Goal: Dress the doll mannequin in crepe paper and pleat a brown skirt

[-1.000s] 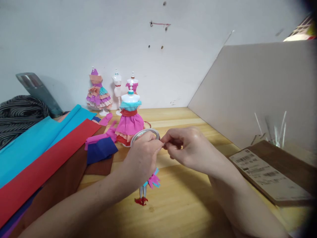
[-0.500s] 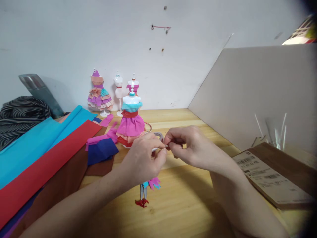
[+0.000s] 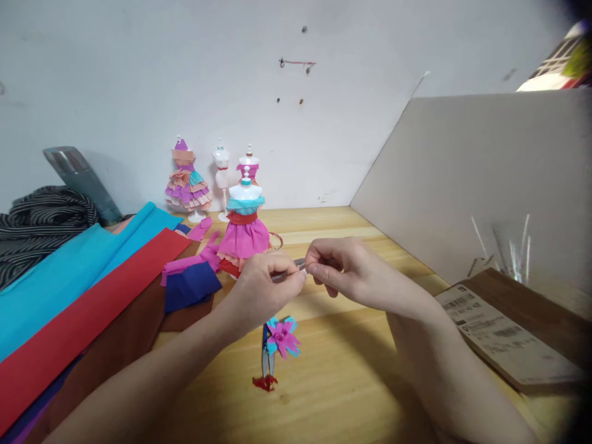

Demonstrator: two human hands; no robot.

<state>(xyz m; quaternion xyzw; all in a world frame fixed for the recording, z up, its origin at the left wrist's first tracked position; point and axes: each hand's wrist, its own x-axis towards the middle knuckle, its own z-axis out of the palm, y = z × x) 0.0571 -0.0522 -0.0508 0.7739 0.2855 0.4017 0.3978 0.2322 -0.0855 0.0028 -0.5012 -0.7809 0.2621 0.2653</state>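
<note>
My left hand (image 3: 271,283) and my right hand (image 3: 356,268) meet fingertip to fingertip above the table, both closed in a pinch. Between them is a tiny whitish piece (image 3: 304,272), too small to name for certain. Part of a grey roll (image 3: 300,263), which looks like tape, shows behind my fingers. Below my left hand lies a pink and turquoise paper flower (image 3: 283,337), beside scissors (image 3: 268,362) whose handles are partly hidden. Red paper scraps (image 3: 265,383) lie at the blade tips. Just beyond my left hand stands a mini dress form (image 3: 244,237) in turquoise, red and pink paper.
More mini dress forms (image 3: 187,185) stand along the wall. Turquoise, red (image 3: 92,320) and brown paper sheets cover the left side, with navy (image 3: 192,287) and pink pieces. A striped cloth (image 3: 50,216) and bottle lie far left. A cardboard parcel (image 3: 513,333) and clear cup are right.
My left hand has shifted slightly, uncovering more of the flower and scissors. Both hands stay pinched together. The camera view has tilted a little.
</note>
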